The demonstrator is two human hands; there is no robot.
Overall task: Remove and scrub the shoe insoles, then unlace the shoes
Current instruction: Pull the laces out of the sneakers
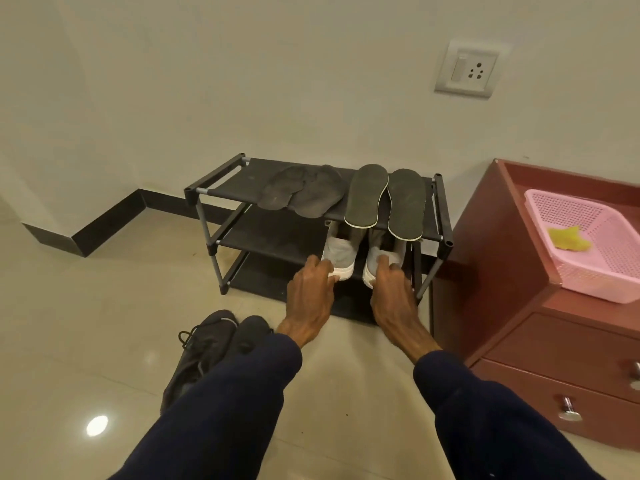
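Observation:
Two grey shoes with white soles stand side by side on the middle shelf of a black shoe rack [211, 190]. My left hand [310, 292] grips the toe of the left grey shoe [341, 252]. My right hand [389, 289] grips the toe of the right grey shoe [375, 261]. On the top shelf lie two dark grey insoles [301, 194] and two larger dark insoles with pale edges [384, 199]. A pair of black laced shoes [207, 344] sits on the floor by my left forearm, partly hidden by my sleeve.
A reddish-brown drawer cabinet [540, 327] stands right of the rack. On it sits a pink perforated basket [609, 258] holding a yellow cloth [566, 239]. The wall behind carries a socket plate [465, 69]. Glossy tiled floor spreads to the left.

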